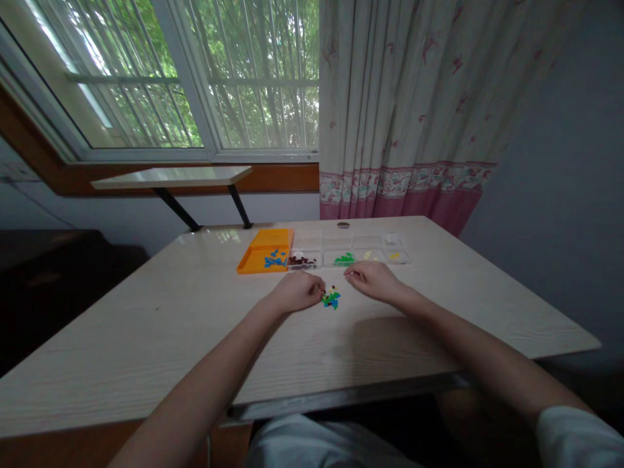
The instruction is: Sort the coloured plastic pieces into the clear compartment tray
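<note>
A small cluster of green and blue leaf-shaped pieces [331, 299], with dark and pale yellow bits at its top, is low over or on the table between my hands. My left hand [298, 291] is closed, its thumb and fingertips pinching the cluster's left edge. To the right and a little higher, my right hand [373, 279] is pinched shut, apart from the cluster. Whatever its fingertips hold is too small to make out. Just beyond both hands, a clear compartment box [324, 264] contains dark brown pieces [302, 261], green pieces [344, 259] and pale yellow pieces [368, 255].
An open orange case [251, 260] with loose blue pieces [275, 259] adjoins the clear box on its left. At the table's [195, 338] back left stands a raised shelf [170, 177] on black legs. A curtain [390, 130] hangs behind the table beside a barred window.
</note>
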